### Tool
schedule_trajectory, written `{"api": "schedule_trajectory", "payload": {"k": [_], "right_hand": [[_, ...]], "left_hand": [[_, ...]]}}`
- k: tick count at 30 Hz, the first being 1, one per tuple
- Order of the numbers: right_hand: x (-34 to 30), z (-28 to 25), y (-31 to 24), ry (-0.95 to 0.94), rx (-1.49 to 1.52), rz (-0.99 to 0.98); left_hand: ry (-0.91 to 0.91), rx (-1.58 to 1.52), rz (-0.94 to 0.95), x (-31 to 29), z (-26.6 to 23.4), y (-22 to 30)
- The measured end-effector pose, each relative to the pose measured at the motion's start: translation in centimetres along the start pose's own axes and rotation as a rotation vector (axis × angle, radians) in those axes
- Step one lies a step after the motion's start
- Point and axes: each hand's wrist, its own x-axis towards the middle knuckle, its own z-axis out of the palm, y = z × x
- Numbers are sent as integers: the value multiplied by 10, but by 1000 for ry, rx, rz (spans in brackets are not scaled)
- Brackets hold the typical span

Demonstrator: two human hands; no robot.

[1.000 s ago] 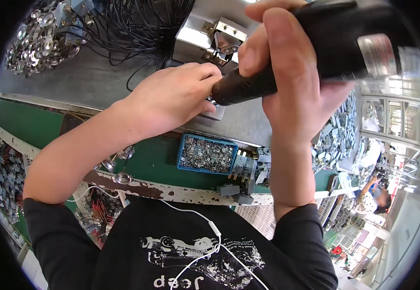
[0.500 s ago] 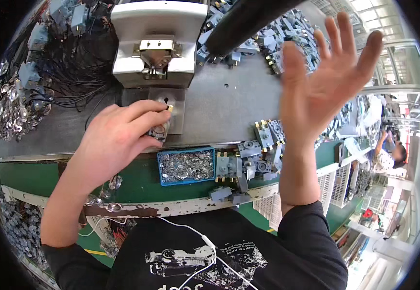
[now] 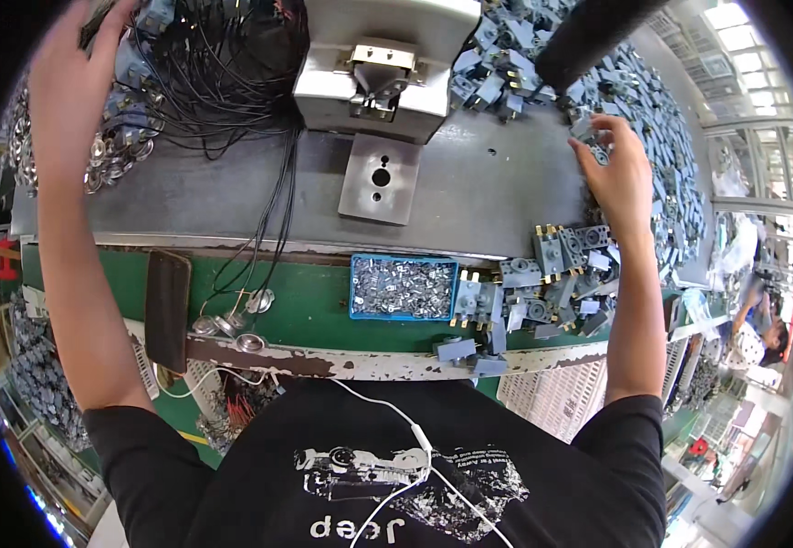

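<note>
At the upper left, my left hand [image 3: 72, 87] is raised over grey housings with black wires [image 3: 136, 64] and shiny metal discs [image 3: 104, 155]. Its thumb stands apart from the fingers, whose tips are cut off by the picture's edge; I see nothing held in it. My right hand [image 3: 623, 178] is on the right, beside the large heap of grey plastic housings [image 3: 670, 155]. Thumb and fingers are closed round one grey housing [image 3: 600, 153]. Between the hands lies a bare square metal plate [image 3: 396, 199] with several holes, in front of a white-and-metal machine head [image 3: 369, 96].
A blue tray [image 3: 405, 318] of small metal pieces sits at the bench's near edge. To its right are loose grey housings with brass prongs [image 3: 551, 256]. Black wires [image 3: 278, 196] with discs hang over the front edge. A thick black tube [image 3: 597, 41] crosses the top right.
My left hand has left the metal plate and moved to the upper left; the part it held there is gone from the plate. My right hand has come down and closed on a grey housing.
</note>
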Motion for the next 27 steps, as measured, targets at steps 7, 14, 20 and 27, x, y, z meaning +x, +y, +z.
{"api": "schedule_trajectory", "payload": {"k": [7, 14, 20, 27], "right_hand": [[-45, 0, -131, 17, 701, -441], [-41, 47, -162, 51, 345, -489], [-52, 28, -159, -115, 303, -453], [-43, 45, -152, -65, 456, -482]], "left_hand": [[-1170, -378, 305, -89, -41, 109], [-1159, -373, 579, -93, -35, 116], [-962, -727, 443, -74, -30, 108], [-771, -846, 456, -88, -12, 119]]}}
